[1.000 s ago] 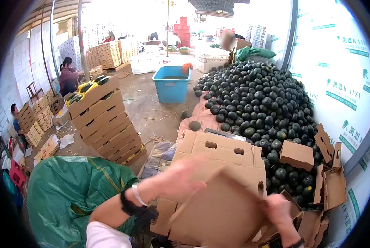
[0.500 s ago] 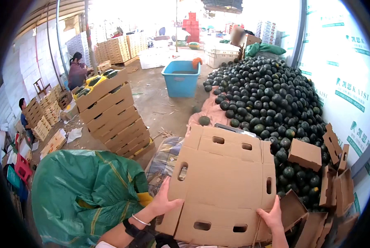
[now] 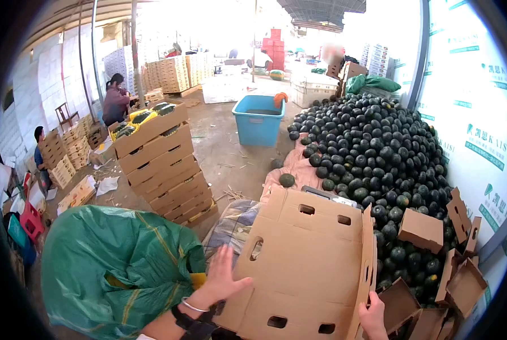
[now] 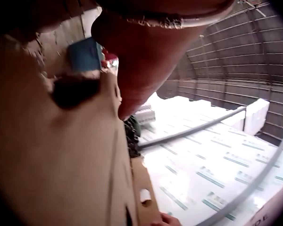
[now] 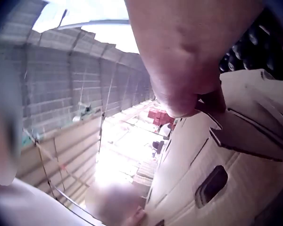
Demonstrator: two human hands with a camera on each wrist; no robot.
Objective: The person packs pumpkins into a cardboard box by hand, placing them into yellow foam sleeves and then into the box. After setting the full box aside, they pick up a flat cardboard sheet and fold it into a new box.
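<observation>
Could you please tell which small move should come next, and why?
I would probably lift the left flap of the cardboard with the open left hand, because this flap lies flat, while the right hand holds the right flap raised.

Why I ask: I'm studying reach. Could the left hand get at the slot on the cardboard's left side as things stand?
Probably yes: the left hand is open at the left edge of the cardboard, and nothing visible covers the slot.

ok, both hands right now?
Left hand: open, fingers spread at the left edge of the cardboard sheet.
Right hand: closed, holding the raised right flap near its lower end.
</observation>
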